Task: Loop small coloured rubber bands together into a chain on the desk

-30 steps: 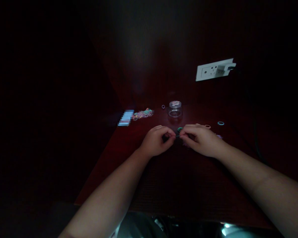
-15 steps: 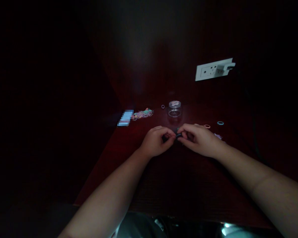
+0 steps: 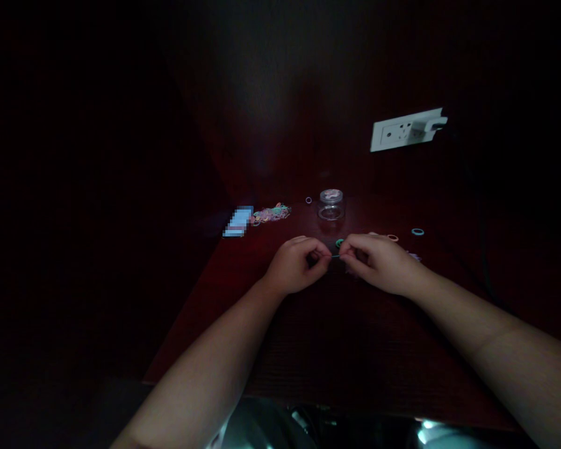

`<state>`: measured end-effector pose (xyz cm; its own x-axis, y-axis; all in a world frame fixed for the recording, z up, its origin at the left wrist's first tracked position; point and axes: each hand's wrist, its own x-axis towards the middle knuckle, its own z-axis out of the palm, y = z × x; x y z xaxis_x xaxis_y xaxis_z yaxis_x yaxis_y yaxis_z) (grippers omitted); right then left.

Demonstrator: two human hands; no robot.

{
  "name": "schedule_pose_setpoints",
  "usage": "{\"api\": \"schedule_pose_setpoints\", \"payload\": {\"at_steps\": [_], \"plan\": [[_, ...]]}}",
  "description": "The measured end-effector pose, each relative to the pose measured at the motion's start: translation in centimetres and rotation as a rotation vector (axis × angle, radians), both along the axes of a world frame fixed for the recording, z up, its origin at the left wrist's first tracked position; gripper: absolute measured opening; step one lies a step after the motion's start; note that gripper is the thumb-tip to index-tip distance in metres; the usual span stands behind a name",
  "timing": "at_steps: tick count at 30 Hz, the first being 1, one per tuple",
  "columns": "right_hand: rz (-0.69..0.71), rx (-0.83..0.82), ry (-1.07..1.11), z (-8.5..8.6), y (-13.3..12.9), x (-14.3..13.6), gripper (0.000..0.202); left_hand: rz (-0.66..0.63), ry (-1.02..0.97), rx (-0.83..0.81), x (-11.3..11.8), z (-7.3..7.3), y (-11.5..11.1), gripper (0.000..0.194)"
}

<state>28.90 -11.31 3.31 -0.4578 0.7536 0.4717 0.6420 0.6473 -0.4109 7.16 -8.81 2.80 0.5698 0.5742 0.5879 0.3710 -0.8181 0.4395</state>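
Note:
Between my fingertips a thin blue-green elastic hair tie is pulled straight. My left hand pinches one end of it. On the other side my right hand has thumb and forefinger closed on the opposite end. A green hair tie lies just beyond the right fingertips. Around the right hand are a peach hair tie, a blue hair tie and some purple ones, partly hidden by the wrist.
Behind the hands stands a clear lidded jar, with a small purple hair tie beside it. Further left are a pile of colourful hair ties and a lit phone. A wall socket holds a plug; a dark cable hangs at right.
My right thumb and forefinger have closed together, and the hair tie now shows as a taut line between the hands. The green hair tie is more exposed. The view has shifted slightly.

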Motion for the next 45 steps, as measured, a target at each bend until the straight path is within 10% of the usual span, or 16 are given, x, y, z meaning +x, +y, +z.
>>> {"api": "schedule_pose_setpoints", "payload": {"at_steps": [45], "plan": [[0.010,0.041,-0.001,0.57,-0.38,0.06,0.011,0.043,-0.011,0.024,-0.45,0.01,0.09,0.004]]}}
